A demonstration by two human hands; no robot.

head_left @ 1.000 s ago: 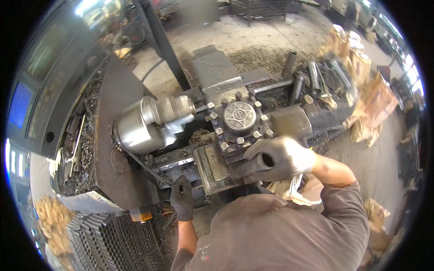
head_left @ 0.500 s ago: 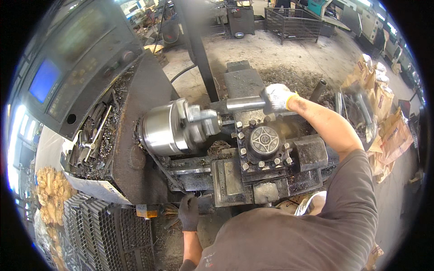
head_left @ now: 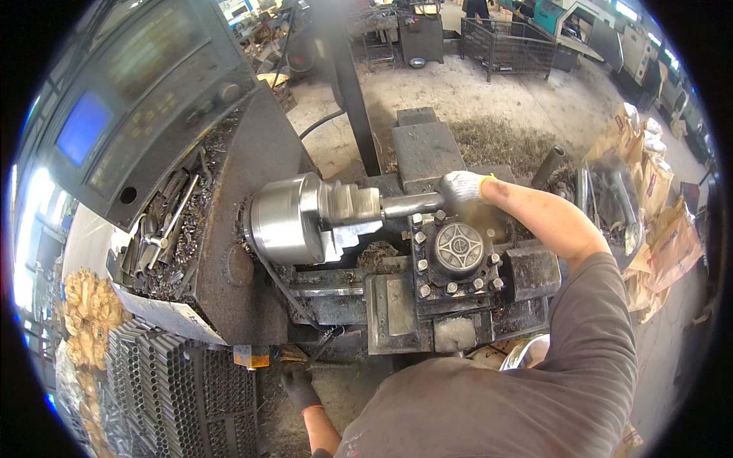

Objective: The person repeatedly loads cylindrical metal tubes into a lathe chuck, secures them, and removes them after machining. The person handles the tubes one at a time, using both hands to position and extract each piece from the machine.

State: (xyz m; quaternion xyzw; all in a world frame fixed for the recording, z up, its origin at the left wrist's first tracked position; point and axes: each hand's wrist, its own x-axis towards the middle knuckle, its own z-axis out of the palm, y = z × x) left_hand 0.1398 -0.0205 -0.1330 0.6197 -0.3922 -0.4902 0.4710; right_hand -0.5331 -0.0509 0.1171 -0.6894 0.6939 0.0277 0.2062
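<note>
My right hand [head_left: 461, 188], in a white glove with a yellow cuff, is wrapped round a smooth metal tube [head_left: 413, 204]. The tube's left end points at the stepped jaws of the lathe chuck [head_left: 286, 221] and meets or nearly meets them; the jaws look smeared by motion. Under that hand is the bolted square tool post [head_left: 458, 248]. Low on the left, my left hand [head_left: 301, 388] wears a dark glove and hangs below a small orange-and-black box [head_left: 252, 356], near a thin dark lever [head_left: 324, 342]. Its fingers are too dark to make out.
A control panel [head_left: 114, 114] with a blue screen rises at the left. Tools and metal chips fill the tray [head_left: 172, 221] beside it. Stacked tubes [head_left: 164, 382] stand at lower left. Brown paper sacks [head_left: 649, 206] line the right. A dark post [head_left: 355, 107] stands behind the chuck.
The tube and my right hand have moved lower in the picture, and the tube now lines up with the chuck jaws. The jaws have turned. My left hand has dropped away from the lever.
</note>
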